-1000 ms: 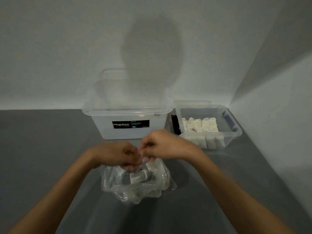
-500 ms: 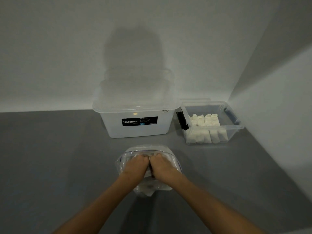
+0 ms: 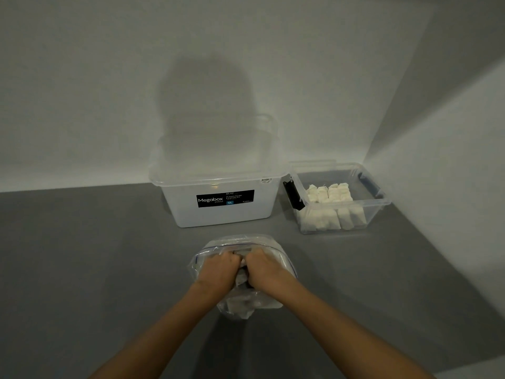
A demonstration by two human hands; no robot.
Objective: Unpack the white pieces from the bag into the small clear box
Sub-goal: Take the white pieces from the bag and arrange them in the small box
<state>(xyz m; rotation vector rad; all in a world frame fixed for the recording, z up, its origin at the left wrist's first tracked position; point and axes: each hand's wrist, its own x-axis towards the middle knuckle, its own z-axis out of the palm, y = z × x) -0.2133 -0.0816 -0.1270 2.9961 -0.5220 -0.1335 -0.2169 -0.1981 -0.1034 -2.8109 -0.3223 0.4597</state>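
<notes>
A grey surface [image 3: 82,269] meets pale walls [image 3: 109,77] that form a corner at the far right, and a broad shadow [image 3: 207,110] falls on the back wall.

The clear bag [image 3: 246,305] lies on the surface in front of the big box [image 3: 218,214], on its near side and apart from it. Its long axis runs from the person toward the big box. The closed end points back at the person. The mouth, edged with a thin blue line, is at the far end, spread wide and turned upward. White pieces [image 3: 241,279] show through the plastic and between the wrists.

Both hands are sunk into the mouth side by side, knuckles nearly touching. The left hand [image 3: 218,269] and the right hand [image 3: 266,269] have their fingers bent down into the bag. The fingertips are hidden, so I cannot tell whether they grasp pieces, plastic or nothing.

The big box is frosted, with a black label [image 3: 225,198] reading "Megabox" on its front. Just right of the big box, with a narrow gap, the small box [image 3: 382,203] stands in the corner without a lid. It has a black latch [image 3: 293,195] on the side facing the big box and a blue latch [image 3: 369,183] on the other side. Inside it, white pieces [image 3: 328,192] stand upright in rows against the front wall.
</notes>
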